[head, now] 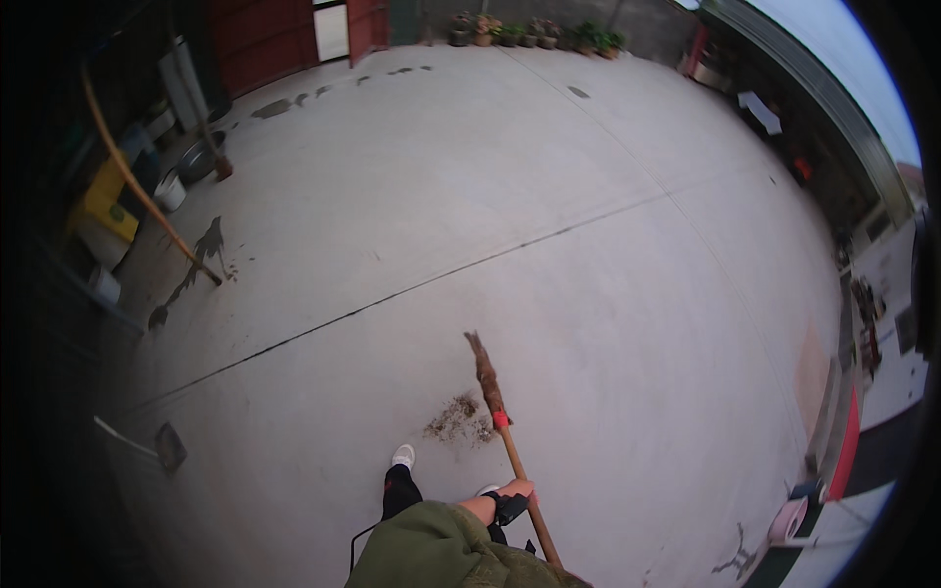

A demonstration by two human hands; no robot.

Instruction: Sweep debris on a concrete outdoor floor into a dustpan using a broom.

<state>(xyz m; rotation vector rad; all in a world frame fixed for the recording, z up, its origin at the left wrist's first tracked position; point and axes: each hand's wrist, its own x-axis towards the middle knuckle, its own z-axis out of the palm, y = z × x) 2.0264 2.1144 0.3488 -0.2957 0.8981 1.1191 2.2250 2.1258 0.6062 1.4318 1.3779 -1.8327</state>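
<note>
My left hand [520, 489], with a black device strapped at the wrist, grips the wooden handle of a broom [517, 459]. The handle slants from the bottom of the view up to a red binding. Beyond it, the brown bristle head [486, 373] points away from me over the concrete. A small scattered pile of dirt and debris [457, 420] lies just left of the broom head, ahead of my white shoe [403, 456]. My right hand is out of view; the upper end of the handle runs out of the picture beside my green jacket [419, 547].
A long-handled dustpan [170, 448] is on the floor at left. A bent wooden pole [140, 189], a white bucket [170, 192] and a metal basin [197, 160] stand along the left side. Potted plants [507, 34] line the far wall. A pink basin [788, 522] is at lower right.
</note>
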